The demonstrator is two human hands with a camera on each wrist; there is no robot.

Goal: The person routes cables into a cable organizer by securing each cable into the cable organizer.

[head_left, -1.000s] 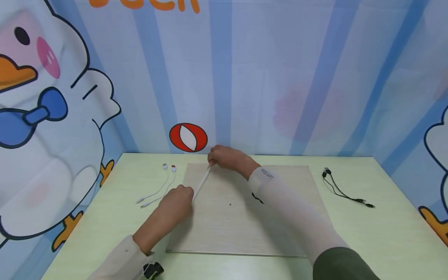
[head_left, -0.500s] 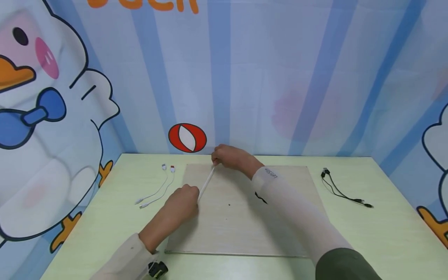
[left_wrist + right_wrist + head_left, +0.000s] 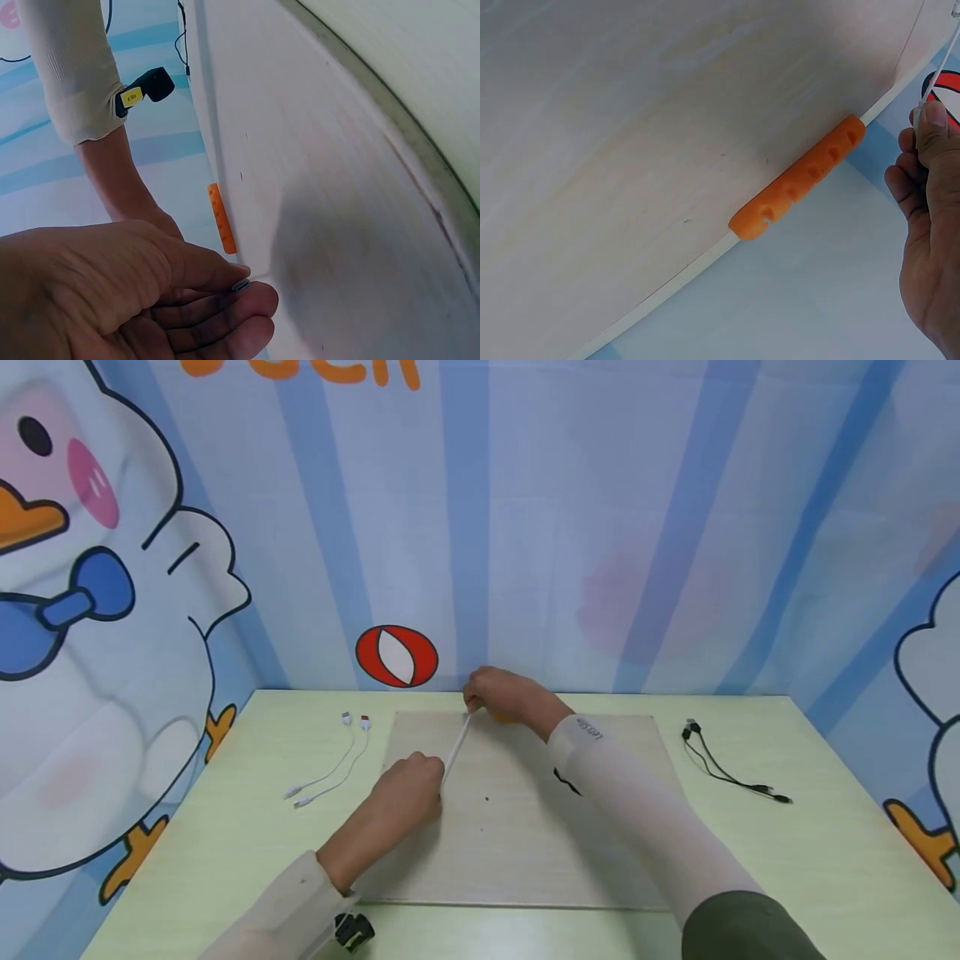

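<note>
A short white cable (image 3: pixel 458 747) is stretched between my two hands above the pale board (image 3: pixel 555 860). My left hand (image 3: pixel 408 789) pinches its nearer end, and a small metal plug tip (image 3: pixel 241 286) shows between thumb and fingers in the left wrist view. At the board's far edge, my right hand (image 3: pixel 498 691) pinches the other end between thumb and fingers; that end is mostly covered. An orange notched strip (image 3: pixel 799 180) lies along the far edge, beside the right hand and not touched by it. In the head view, the right hand mostly hides this strip.
Two white USB cables (image 3: pixel 352 758) lie on the table left of the board. Black cables (image 3: pixel 723 768) lie to its right. A printed cloth backdrop (image 3: pixel 540 527) rises right behind the table's far edge.
Both hands have shifted a little to the right, carrying the white cable taut between them. A bit of orange now shows under the right hand. The cables on the table stay where they lay.
</note>
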